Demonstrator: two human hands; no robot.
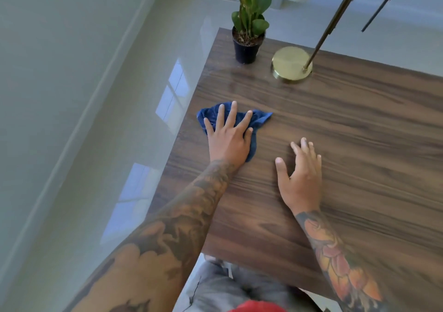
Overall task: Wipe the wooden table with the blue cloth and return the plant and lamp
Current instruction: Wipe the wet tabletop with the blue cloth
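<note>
Head view: lamp [291, 63] shade (cropped) overhead

wooden table [347, 144], blue cloth [260, 117] near left edge, potted plant [248, 45] and brass lamp [291, 63] apparently at far edge

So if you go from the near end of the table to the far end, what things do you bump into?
Bare right hand → left hand flat on the crumpled blue cloth → round brass lamp base → small green plant in a black pot.

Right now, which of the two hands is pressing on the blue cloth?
The left hand, fingers spread flat over the blue cloth. The right hand rests on bare wooden table.
</note>
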